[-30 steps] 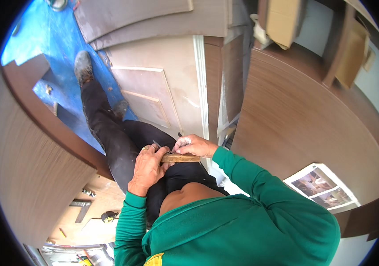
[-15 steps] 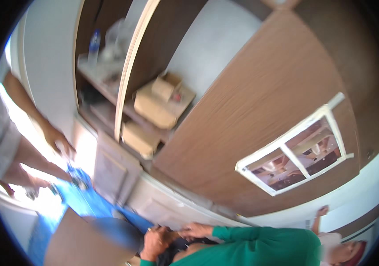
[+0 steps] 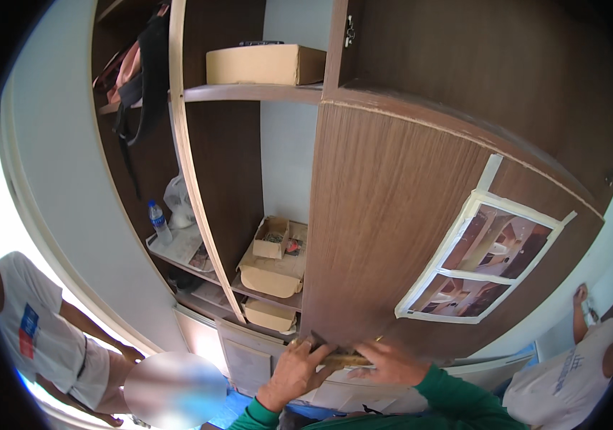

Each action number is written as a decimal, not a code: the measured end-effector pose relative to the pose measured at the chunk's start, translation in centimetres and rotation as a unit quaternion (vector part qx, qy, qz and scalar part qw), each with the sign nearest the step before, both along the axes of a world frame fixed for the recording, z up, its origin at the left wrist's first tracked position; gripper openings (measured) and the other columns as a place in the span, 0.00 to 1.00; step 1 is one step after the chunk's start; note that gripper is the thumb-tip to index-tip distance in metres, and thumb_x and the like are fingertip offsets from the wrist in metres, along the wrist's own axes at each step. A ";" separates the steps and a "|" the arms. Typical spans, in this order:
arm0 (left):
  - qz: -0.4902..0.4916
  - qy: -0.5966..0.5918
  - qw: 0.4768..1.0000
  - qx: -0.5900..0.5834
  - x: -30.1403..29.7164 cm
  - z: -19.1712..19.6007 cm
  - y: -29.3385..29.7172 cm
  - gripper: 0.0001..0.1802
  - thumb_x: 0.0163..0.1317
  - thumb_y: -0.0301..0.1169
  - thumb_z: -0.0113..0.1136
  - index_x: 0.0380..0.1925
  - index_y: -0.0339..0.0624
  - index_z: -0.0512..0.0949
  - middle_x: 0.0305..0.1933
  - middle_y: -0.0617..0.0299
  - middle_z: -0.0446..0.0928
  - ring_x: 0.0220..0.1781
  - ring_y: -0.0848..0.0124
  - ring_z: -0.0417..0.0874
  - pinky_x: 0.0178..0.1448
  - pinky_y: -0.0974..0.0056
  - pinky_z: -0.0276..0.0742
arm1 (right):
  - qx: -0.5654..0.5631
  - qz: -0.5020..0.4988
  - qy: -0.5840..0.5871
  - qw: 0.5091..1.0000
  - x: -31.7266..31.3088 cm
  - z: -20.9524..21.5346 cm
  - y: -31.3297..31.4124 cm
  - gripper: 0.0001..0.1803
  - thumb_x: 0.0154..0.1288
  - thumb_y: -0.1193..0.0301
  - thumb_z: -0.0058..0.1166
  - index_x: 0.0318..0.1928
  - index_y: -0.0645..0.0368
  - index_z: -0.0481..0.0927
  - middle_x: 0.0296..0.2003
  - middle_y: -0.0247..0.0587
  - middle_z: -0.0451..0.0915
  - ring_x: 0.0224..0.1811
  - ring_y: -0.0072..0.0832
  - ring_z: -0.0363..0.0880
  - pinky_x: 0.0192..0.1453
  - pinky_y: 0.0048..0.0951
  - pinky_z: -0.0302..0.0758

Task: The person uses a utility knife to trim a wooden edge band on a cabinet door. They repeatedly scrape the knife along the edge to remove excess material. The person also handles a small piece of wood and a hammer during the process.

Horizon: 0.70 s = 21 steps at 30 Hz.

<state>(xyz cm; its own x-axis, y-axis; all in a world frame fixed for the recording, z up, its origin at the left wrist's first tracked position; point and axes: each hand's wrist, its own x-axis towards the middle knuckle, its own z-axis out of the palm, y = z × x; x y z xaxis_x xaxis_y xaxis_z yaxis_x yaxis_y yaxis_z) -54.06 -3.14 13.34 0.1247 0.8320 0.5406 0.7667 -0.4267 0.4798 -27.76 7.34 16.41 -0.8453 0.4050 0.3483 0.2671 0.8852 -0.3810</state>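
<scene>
In the head view, a person in green sleeves (image 3: pixel 457 390) grasps a narrow wooden block (image 3: pixel 342 360) with the left hand (image 3: pixel 298 371), low before a brown panel (image 3: pixel 371 215); the right hand (image 3: pixel 391 362) meets the block's other end, fingers bent, its hold impossible to tell; the panel's left edge borders open shelves (image 3: pixel 253 93), a pale upright strip (image 3: pixel 195 172) running down them; open room lies above both hands; co-workers (image 3: pixel 31 315) flank them left and right.
</scene>
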 end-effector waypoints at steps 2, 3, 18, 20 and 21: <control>-0.033 0.030 0.998 0.036 -2.4 3.8 1.3 0.32 0.62 0.38 0.84 0.67 0.48 0.86 0.50 0.46 0.84 0.52 0.43 0.88 0.57 0.43 0.86 | 0.049 -0.019 -0.016 0.998 -0.9 4.4 -0.1 0.35 0.77 0.48 0.73 0.68 0.63 0.84 0.51 0.52 0.89 0.49 0.54 0.91 0.54 0.49 0.88; -0.048 0.045 0.997 0.044 -3.3 5.6 1.7 0.33 0.62 0.37 0.84 0.68 0.48 0.85 0.51 0.45 0.84 0.52 0.42 0.88 0.57 0.43 0.86 | 0.074 -0.029 -0.026 0.997 -1.3 5.8 -0.2 0.35 0.75 0.49 0.74 0.68 0.64 0.84 0.50 0.51 0.89 0.47 0.53 0.91 0.52 0.48 0.88; -0.073 0.171 0.937 0.297 -12.6 27.0 7.5 0.40 0.50 0.29 0.88 0.67 0.44 0.84 0.58 0.50 0.82 0.55 0.45 0.84 0.57 0.44 0.82 | 0.322 -0.080 0.099 0.938 -9.7 26.4 1.2 0.36 0.71 0.58 0.78 0.69 0.69 0.83 0.58 0.58 0.85 0.59 0.56 0.85 0.62 0.51 0.86; -0.059 0.173 0.922 0.341 -13.2 29.7 8.1 0.39 0.53 0.29 0.88 0.67 0.45 0.84 0.58 0.50 0.83 0.56 0.45 0.84 0.59 0.44 0.81 | 0.360 -0.096 0.127 0.919 -10.7 28.6 1.8 0.34 0.70 0.60 0.79 0.68 0.67 0.84 0.58 0.55 0.85 0.59 0.55 0.85 0.62 0.51 0.86; -0.054 0.179 0.913 0.361 -13.6 30.9 8.7 0.38 0.54 0.29 0.88 0.67 0.45 0.84 0.58 0.50 0.83 0.56 0.45 0.84 0.59 0.44 0.81 | 0.380 -0.101 0.141 0.908 -11.2 29.4 2.2 0.33 0.70 0.61 0.79 0.68 0.66 0.85 0.58 0.54 0.85 0.59 0.54 0.85 0.62 0.51 0.86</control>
